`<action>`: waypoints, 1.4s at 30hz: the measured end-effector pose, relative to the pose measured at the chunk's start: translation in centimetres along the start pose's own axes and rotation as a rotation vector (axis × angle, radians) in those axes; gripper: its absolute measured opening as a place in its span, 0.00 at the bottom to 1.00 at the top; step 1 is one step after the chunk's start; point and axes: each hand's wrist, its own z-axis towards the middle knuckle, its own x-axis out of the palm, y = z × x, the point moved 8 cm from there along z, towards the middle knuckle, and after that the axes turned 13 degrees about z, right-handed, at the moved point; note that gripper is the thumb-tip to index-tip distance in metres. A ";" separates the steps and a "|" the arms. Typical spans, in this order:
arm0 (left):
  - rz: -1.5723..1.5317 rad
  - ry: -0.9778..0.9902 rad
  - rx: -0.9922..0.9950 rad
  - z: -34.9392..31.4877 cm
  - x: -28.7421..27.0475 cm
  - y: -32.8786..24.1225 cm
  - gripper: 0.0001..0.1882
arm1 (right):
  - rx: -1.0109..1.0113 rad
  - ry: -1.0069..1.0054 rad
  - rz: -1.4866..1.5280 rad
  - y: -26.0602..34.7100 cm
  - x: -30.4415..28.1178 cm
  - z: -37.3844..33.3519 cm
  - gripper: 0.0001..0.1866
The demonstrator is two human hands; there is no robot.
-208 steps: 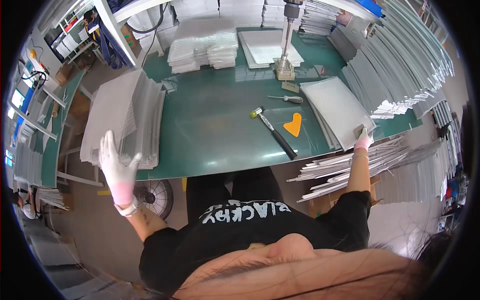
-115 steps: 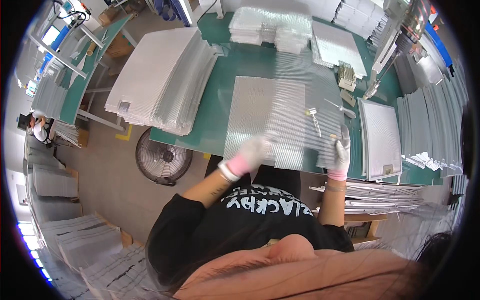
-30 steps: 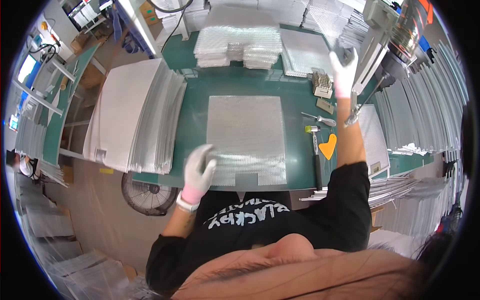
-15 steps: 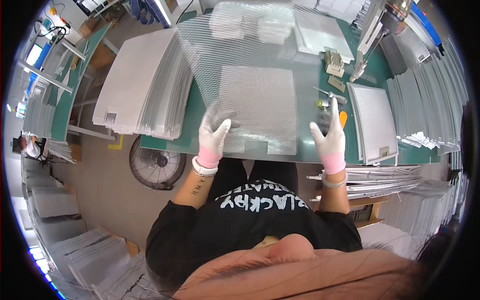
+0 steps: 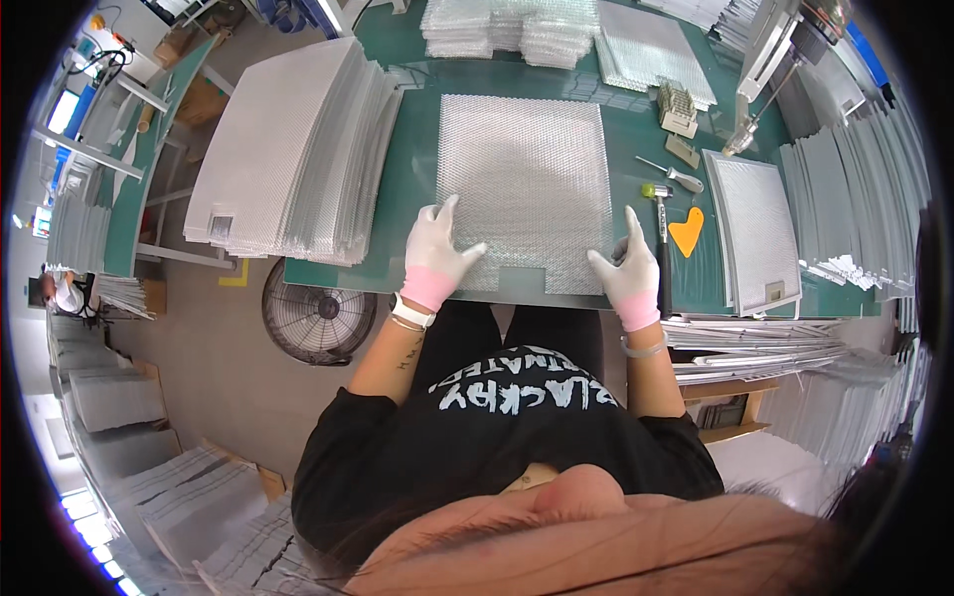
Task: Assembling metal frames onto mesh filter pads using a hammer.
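Observation:
On the green table in front of me lies a silvery mesh panel (image 5: 522, 179), flat, with a rectangular notch in its near edge. My left hand (image 5: 437, 256), in a white glove with a pink cuff, is at the panel's near left corner, thumb and fingers apart. At the near right corner is my right hand (image 5: 629, 273), gloved the same way and open, its thumb beside the panel's edge. Whether either hand touches the mesh I cannot tell. Right of the panel lie a hammer (image 5: 663, 233), a screwdriver (image 5: 686, 180) and an orange heart-shaped scraper-like piece (image 5: 687, 234).
A tall stack of mesh panels (image 5: 268, 149) leans over the table's left side. More mesh piles (image 5: 507, 30) stand at the back. A framed panel (image 5: 755, 228) lies at right, below a mounted drill-like tool (image 5: 795, 60). A floor fan (image 5: 320, 310) stands left of the table.
The large see-through mesh sheet that was raised above the table is now down flat in front of me. Both hands have come inward and lower, and the view has shifted slightly.

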 end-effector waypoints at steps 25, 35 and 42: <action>0.409 0.502 0.278 3.2 4.1 -0.4 0.49 | 0.005 -0.001 -0.817 -11.9 -8.7 21.8 0.18; -0.548 0.284 0.757 -12.0 0.8 -8.4 0.09 | 0.100 0.042 -0.659 -14.1 -10.5 25.6 0.16; -1.797 0.551 -0.794 -18.3 14.6 -1.8 0.27 | -0.507 0.346 0.118 5.3 1.1 2.7 0.18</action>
